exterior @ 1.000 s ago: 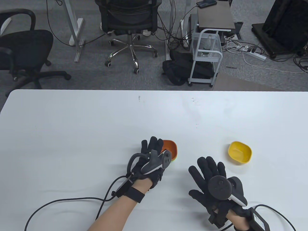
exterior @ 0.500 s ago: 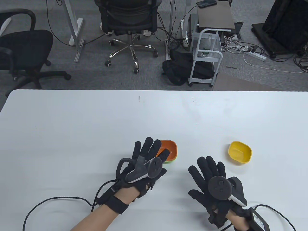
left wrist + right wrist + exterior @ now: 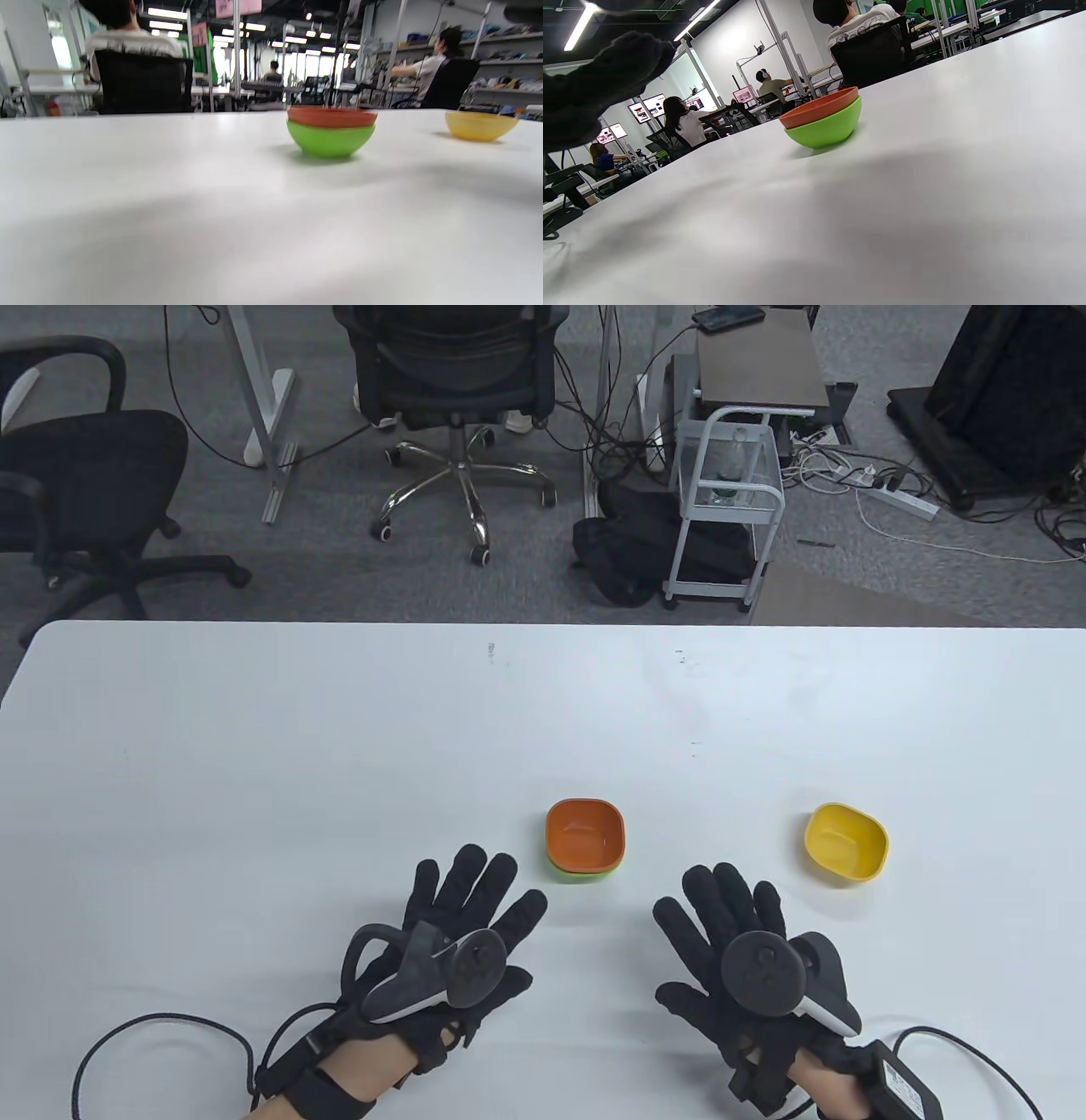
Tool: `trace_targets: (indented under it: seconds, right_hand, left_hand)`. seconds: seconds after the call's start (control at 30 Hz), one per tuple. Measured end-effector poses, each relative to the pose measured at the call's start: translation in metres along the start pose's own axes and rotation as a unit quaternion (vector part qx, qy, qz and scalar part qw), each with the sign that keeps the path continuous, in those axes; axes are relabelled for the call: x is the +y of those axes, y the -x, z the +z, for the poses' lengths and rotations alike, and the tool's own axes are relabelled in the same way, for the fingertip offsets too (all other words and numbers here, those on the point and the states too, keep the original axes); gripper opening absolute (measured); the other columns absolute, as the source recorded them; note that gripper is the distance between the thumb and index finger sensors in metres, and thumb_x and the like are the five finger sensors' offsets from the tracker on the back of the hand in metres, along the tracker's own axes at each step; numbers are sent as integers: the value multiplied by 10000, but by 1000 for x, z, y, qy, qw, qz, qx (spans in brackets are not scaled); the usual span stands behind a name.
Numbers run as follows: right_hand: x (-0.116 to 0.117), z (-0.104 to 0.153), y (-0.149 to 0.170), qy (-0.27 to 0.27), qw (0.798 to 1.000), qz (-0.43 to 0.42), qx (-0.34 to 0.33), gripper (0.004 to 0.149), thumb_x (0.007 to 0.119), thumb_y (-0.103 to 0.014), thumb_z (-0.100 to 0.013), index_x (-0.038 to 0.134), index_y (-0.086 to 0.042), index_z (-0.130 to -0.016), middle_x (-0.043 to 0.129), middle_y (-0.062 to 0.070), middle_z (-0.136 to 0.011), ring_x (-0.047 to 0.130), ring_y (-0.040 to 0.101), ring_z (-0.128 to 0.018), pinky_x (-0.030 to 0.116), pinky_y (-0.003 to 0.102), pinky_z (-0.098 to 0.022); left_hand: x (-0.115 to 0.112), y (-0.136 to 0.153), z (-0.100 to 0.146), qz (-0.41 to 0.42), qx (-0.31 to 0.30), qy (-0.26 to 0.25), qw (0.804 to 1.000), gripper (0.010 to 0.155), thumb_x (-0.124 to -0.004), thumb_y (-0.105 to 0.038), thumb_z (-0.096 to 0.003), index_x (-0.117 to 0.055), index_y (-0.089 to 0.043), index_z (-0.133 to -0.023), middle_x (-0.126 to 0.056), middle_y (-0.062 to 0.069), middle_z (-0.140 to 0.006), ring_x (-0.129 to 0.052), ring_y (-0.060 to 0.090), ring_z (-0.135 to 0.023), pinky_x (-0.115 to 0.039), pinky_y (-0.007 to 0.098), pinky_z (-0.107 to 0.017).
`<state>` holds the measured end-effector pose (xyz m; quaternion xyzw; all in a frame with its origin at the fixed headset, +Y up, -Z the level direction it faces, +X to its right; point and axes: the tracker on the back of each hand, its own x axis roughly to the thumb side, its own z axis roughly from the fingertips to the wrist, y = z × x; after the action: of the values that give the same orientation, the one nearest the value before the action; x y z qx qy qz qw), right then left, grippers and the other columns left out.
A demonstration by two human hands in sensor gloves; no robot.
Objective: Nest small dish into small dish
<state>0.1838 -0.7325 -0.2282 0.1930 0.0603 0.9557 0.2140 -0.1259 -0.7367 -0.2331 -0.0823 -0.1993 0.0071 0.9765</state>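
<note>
On table [image 3: 254,746], orange dish [image 3: 584,834] sits nested in green dish [image 3: 330,142]; your L hand [image 3: 450,950] & R hand [image 3: 747,967] lie spread, holding nothing.

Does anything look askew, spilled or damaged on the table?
Nothing stands out. The orange dish sits level inside the green dish, the yellow dish stands upright apart, and both hands are off them.

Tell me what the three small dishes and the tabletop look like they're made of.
Orange dish, green dish and yellow dish: probably moulded plastic, going by the uniform saturated colour, thin rounded rims and soft satin sheen. Table: smooth white top with faint scuffs, likely laminate; its core cannot be seen.
</note>
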Motion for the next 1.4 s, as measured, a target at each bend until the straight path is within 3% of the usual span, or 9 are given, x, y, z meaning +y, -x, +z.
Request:
trace_targets:
  seconds: [0.17,0.47,0.57,0.7,0.83,0.93,1.13,1.23,1.4]
  right_hand:
    - [3,-1,0,-4,1000,2,0,776,680,-622,-293,219,-491,-903,-48,-83,-1049,-51,330,-1017,-44,617,-666]
    - [-5,-4,-2,6,1000,18,-1,874,856,-527,-270,264,-465,-910,-8,-81,-1056,-42,342,-1023,-58,616,-671]
    - [-21,-10,-1,31,999,29,19,893,923,-455,-264,310,-450,-913,2,-99,-1059,-49,328,-1028,-78,603,-681]
    - [-55,-24,5,79,985,134,75,963,992,-393,-256,285,-474,-904,-33,-133,-1050,-85,312,-1038,-99,596,-694]
    - [-92,-48,50,126,945,185,239,992,1009,-406,-236,278,-499,-900,-108,-171,-1026,-146,273,-1034,-131,572,-709]
    - [-97,-54,95,124,918,161,340,951,984,-419,-248,290,-523,-889,-150,-210,-999,-197,226,-1024,-177,542,-710]
    - [-70,-49,176,20,896,98,432,913,973,-417,-253,325,-535,-885,-143,-222,-1000,-206,205,-1022,-201,533,-703]
    - [-62,-47,193,6,893,69,446,873,970,-407,-260,375,-526,-888,-116,-222,-1012,-192,209,-1027,-205,532,-698]
    - [-51,-49,207,-27,886,49,460,634,865,-372,-323,561,-494,-866,-13,-238,-1037,-170,193,-1023,-227,508,-671]
  left_hand:
    - [-10,0,0,4,-11,15,1000,809,-573,-782,-308,-11,-651,-876,96,-241,-1106,127,112,-1083,-50,529,-788]
    - [-11,3,-2,14,-11,15,1000,808,-565,-788,-308,-12,-648,-881,94,-237,-1108,126,114,-1083,-53,530,-787]
    - [-12,5,-4,19,-7,16,1000,807,-567,-786,-309,-17,-649,-884,57,-237,-1112,122,116,-1084,-54,529,-787]
    - [-14,7,-6,13,0,16,1000,803,-570,-781,-310,-25,-650,-886,57,-235,-1114,122,113,-1084,-50,528,-787]
    - [-14,6,-5,-5,10,12,1000,806,-570,-783,-310,-25,-648,-887,55,-232,-1116,119,115,-1086,-53,528,-787]
    - [-14,6,-5,-4,6,9,1000,803,-570,-781,-310,-29,-650,-888,53,-231,-1118,113,115,-1088,-56,528,-788]
    - [-16,5,-5,-4,2,13,1000,802,-571,-781,-310,-34,-648,-891,49,-228,-1120,108,116,-1090,-61,527,-789]
    - [-16,4,-5,-4,0,15,1000,801,-571,-780,-310,-36,-649,-892,48,-229,-1121,107,117,-1090,-61,527,-789]
    - [-17,4,-5,-5,0,15,1000,787,-575,-775,-312,-46,-666,-884,38,-229,-1125,98,117,-1093,-66,525,-790]
